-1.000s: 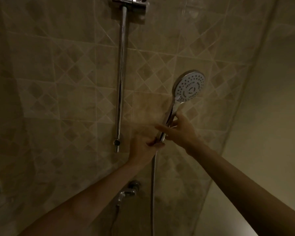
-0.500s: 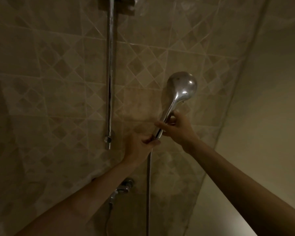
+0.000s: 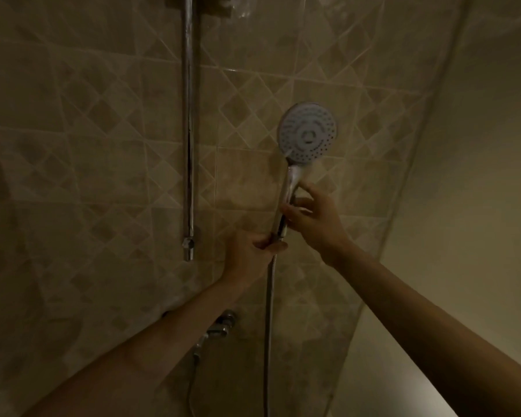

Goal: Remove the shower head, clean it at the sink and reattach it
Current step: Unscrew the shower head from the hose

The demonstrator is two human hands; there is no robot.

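The right hand (image 3: 310, 219) is pinching the chrome handle with its fingers (image 3: 288, 212) curled partway round it, thumb across the front, the rest of the hand loose. Just below, at six o'clock from it, the left hand (image 3: 250, 257) is closing tight round the joint where the ribbed metal hose (image 3: 269, 311) meets the handle. Between them they are holding the round chrome shower head with its pale nozzle face (image 3: 308, 134) up in the air, face turned toward the camera, well clear of the wall.

It is looking light and rigid, but that polished handle is likely slippery, so the narrow waist and the nut at its base seem the surest places to grip for unscrewing. The hose is flexible and will probably twist along unless the left hand is pinning it.

At nine o'clock from the head, the vertical chrome slide rail (image 3: 189, 130) is running down the beige diamond-patterned tiled wall (image 3: 88, 145). At seven o'clock, low down, the chrome mixer tap (image 3: 220, 328) is sitting. Nothing is blocking the hands.
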